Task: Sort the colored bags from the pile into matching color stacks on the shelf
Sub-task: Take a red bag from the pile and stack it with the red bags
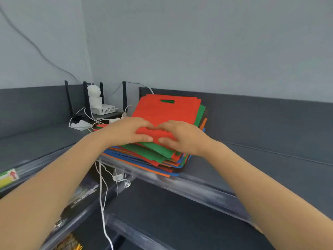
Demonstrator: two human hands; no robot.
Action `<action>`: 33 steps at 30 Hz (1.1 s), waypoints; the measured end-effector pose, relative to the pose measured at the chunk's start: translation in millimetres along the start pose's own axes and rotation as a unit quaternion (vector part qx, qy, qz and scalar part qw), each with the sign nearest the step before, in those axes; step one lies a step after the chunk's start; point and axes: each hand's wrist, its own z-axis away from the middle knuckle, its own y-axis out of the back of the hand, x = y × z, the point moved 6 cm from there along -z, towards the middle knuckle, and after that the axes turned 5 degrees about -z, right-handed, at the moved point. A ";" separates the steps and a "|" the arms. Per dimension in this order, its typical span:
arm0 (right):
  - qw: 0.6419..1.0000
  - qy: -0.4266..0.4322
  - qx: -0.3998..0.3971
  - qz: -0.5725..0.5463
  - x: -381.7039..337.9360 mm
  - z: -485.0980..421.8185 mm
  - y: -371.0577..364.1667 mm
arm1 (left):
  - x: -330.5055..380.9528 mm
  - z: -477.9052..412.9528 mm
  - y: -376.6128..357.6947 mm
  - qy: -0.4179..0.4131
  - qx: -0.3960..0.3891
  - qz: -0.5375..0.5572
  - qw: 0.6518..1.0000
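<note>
Head view
Room: the dark shelf (261, 141) lies bare to the right of the pile (153, 156); the pile's near corner overhangs the shelf's clear front edge.
Left side: a router (84, 107) and white cables (101, 195) crowd the corner, just beside the pile.
Pile: red, green, blue and orange bags, fanned unevenly.
Red bag (165, 112): topmost, flat; green shows through its handle slot.
Left hand (129, 130): pinches the red bag's near edge.
Right hand (182, 136): pinches the same edge; the two hands' fingertips almost meet.
</note>
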 end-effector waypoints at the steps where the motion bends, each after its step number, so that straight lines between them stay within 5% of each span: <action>1: 1.000 -0.006 -0.027 -0.004 -1.0 -5.5 -6.0 | -7.0 -1.9 -3.6 0.003 -0.024 0.022 0.999; 5: 0.994 -0.029 -0.102 0.020 -4.6 -16.3 -18.6 | -25.7 -7.5 -17.3 -0.030 -0.089 0.014 0.995; 9: 0.992 -0.054 -0.116 0.005 -10.5 -21.6 -15.4 | -38.0 -18.0 -14.5 -0.064 -0.064 -0.073 0.993; 14: 0.984 -0.112 -0.014 0.137 -3.0 -24.7 -3.1 | -46.6 -24.8 -10.4 -0.055 0.065 -0.074 0.994; 18: 0.961 -0.121 0.030 0.247 2.6 -26.4 -3.0 | -43.2 -27.3 -6.8 -0.027 0.047 -0.079 0.995; 21: 0.968 -0.148 0.066 0.192 3.5 -21.3 2.9 | -32.9 -36.3 -5.9 -0.009 0.068 -0.145 0.987; 24: 0.951 -0.251 0.179 0.004 26.0 -3.9 18.2 | -30.3 -40.4 -2.1 0.015 0.128 -0.138 0.982; 26: 0.892 -0.358 0.232 -0.148 49.2 14.0 22.8 | -31.0 -39.3 1.4 0.026 0.157 -0.132 0.978; 30: 0.615 -0.493 0.209 -0.579 63.4 42.1 2.6 | -2.7 -37.9 7.4 0.005 0.177 -0.165 0.970; 33: 0.540 -0.480 0.171 -0.669 58.3 51.5 4.7 | 35.0 -40.4 8.3 -0.025 0.173 -0.207 0.963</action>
